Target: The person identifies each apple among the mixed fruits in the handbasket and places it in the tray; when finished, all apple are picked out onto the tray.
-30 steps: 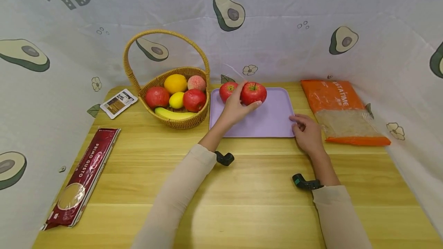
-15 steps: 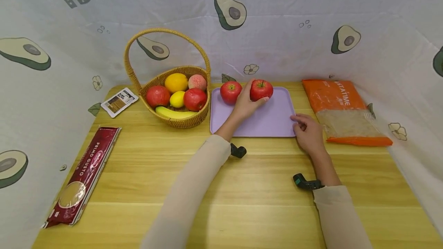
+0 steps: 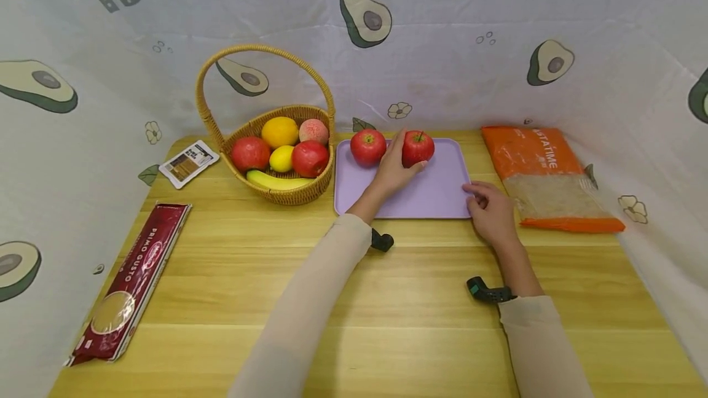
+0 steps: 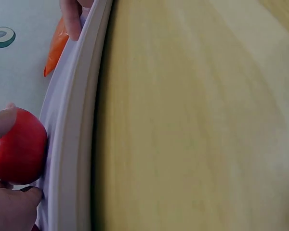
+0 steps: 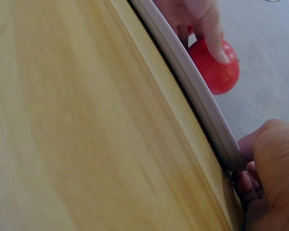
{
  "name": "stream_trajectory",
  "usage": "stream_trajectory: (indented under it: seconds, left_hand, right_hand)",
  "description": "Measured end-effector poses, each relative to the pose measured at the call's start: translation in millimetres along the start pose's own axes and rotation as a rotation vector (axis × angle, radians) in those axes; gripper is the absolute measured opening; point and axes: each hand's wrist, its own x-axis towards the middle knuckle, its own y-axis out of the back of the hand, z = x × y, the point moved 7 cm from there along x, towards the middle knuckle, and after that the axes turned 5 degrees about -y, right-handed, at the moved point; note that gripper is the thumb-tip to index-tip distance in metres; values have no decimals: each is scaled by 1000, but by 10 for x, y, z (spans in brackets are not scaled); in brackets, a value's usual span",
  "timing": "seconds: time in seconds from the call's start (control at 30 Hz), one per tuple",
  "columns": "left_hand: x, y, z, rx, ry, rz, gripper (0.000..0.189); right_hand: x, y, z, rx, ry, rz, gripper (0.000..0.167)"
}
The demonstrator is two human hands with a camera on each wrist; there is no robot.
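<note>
In the head view my left hand (image 3: pixel 395 168) holds a red apple (image 3: pixel 419 147) between thumb and fingers, over the back middle of a lilac tray (image 3: pixel 437 198). The left wrist view shows this apple (image 4: pixel 23 149) low, by the tray surface; contact underneath is hard to make out. A second red apple (image 3: pixel 367 147) sits on the tray's back left, just left of that hand. My right hand (image 3: pixel 492 210) pinches the tray's front right corner, its thumb over the rim and fingertips beneath in the right wrist view.
Left of the tray stands a wicker basket (image 3: pixel 295 196) with a tall handle, filled with several fruits. An orange noodle bag (image 3: pixel 547 177) lies to the right. A small white packet (image 3: pixel 189 163) and a long dark red packet (image 3: pixel 135 281) lie at the left.
My left hand has carried its apple rightward, away from the other apple, and slightly down in the last half second. The right hand keeps its place at the tray corner.
</note>
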Motion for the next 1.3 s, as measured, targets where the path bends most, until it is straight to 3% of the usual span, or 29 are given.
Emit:
stream_trajectory:
  seconds: [0.2, 0.6, 0.87, 1.3]
  left_hand:
    - [-107, 133, 39, 10, -4, -59, 86]
    - [-486, 677, 234, -123, -85, -52, 70]
    - [-733, 1150, 244, -60, -179, 46, 67]
    - [-1037, 1905, 107, 126, -147, 236, 66]
  right_hand:
    - [0, -11, -27, 10, 21, 10, 31]
    - [14, -8, -7, -2, 6, -2, 32]
    - [21, -19, -9, 4, 21, 8, 31]
    - [-2, -12, 8, 12, 28, 17, 31]
